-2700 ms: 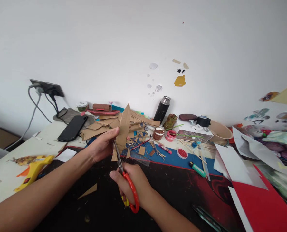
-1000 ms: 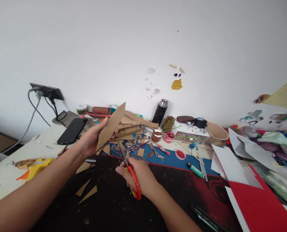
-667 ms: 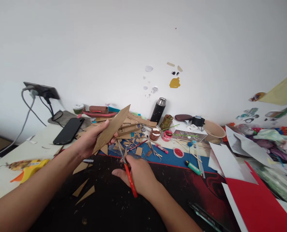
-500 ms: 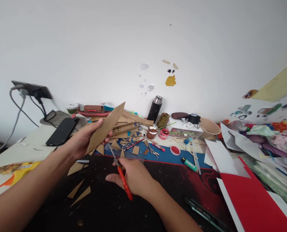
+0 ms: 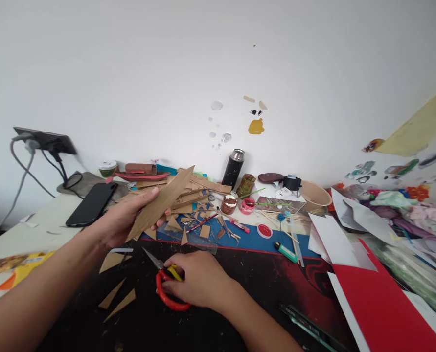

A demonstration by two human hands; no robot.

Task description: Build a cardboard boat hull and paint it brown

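A long, pointed cardboard piece is gripped in my left hand, its tip slanting up to the right. My right hand has its fingers on the handles of the red and yellow scissors, low over the dark mat. The scissor blades point up and left, below the cardboard and apart from it. Triangular cardboard offcuts lie on the mat to the left of the scissors. More cardboard scraps are strewn over the blue strip behind my hands.
A black phone rests at the left. Along the wall stand a black flask, a brown paint jar and a pink one. A green marker and red paper lie to the right, a cutter at the front.
The scissors have turned in my right hand; their red handle loop now faces the camera and the blades tilt further left. My left hand still holds the cardboard, slightly lower.
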